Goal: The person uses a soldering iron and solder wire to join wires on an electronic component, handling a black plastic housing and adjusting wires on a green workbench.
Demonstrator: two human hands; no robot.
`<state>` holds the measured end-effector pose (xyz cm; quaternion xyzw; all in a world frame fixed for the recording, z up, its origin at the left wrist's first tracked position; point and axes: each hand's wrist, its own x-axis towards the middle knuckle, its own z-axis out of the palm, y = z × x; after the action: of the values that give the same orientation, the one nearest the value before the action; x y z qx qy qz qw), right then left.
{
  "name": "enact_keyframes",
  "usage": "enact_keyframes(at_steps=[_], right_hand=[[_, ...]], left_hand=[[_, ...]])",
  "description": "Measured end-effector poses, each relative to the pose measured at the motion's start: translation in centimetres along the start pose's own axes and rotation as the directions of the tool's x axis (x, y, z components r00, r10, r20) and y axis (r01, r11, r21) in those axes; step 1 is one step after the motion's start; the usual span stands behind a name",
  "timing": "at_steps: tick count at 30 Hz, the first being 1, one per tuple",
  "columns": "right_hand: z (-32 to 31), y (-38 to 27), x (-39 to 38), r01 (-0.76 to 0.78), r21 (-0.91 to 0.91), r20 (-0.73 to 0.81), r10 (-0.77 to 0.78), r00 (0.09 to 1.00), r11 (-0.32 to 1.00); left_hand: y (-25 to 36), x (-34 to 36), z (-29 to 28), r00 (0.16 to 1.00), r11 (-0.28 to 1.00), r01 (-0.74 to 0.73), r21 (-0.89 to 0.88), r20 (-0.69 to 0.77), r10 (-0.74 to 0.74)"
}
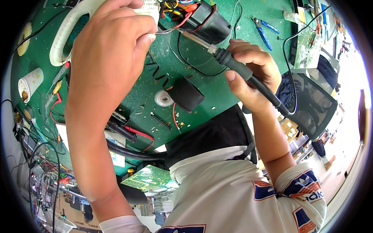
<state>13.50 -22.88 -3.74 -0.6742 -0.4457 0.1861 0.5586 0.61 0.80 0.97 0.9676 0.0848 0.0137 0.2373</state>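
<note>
Over a green workbench (pixel 217 93), two bare hands are seen from above. At two o'clock, a soldering iron (pixel 233 64) is gripped by the right hand (pixel 258 73), thumb on one side and fingers curled on the other; its metal shaft is pointed toward ten o'clock. At about eleven o'clock, a thin wire (pixel 165 32) is pinched between the thumb and forefinger of the left hand (pixel 110 44). A pale block (pixel 150 14) is partly covered by that hand; whether it is gripped cannot be told. The iron's tip is held near the wire, but contact cannot be made out. Just past twelve, a black housing (pixel 211 24) is seen lying on its side, with coloured wires (pixel 182 7) bunched beside it. Blue-handled cutters (pixel 266 31) are placed between one and two. Just above centre, a black cup-shaped part (pixel 186 94) is set beside a white disc (pixel 163 98).
</note>
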Motion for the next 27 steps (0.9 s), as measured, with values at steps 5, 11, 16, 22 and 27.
enact_keyframes(at_steps=[5,11,16,22,27], right_hand=[[0.6,-0.3,-0.1,-0.030,0.019,-0.017,0.031,0.999,0.999],[0.6,-0.8,-0.7,-0.214,0.183,-0.069,0.230,0.971,0.960],[0.9,-0.3,-0.7,-0.298,0.579,-0.094,0.425,0.900,0.759],[0.7,0.2,-1.0,-0.328,0.693,-0.004,0.458,0.889,0.643],[0.2,0.3,-1.4,-0.358,0.662,0.024,0.459,0.888,0.659]], left_hand=[[0.3,-0.1,0.0,1.000,1.000,0.024,-0.011,0.003,-0.024],[0.0,0.2,0.0,1.000,0.999,0.010,-0.047,-0.014,-0.011],[0.0,0.2,0.1,1.000,0.999,0.004,-0.049,-0.016,-0.005],[0.1,0.2,0.1,0.999,0.997,0.028,-0.076,-0.018,-0.029],[0.0,0.1,0.3,0.999,0.998,0.015,-0.069,-0.028,-0.017]])
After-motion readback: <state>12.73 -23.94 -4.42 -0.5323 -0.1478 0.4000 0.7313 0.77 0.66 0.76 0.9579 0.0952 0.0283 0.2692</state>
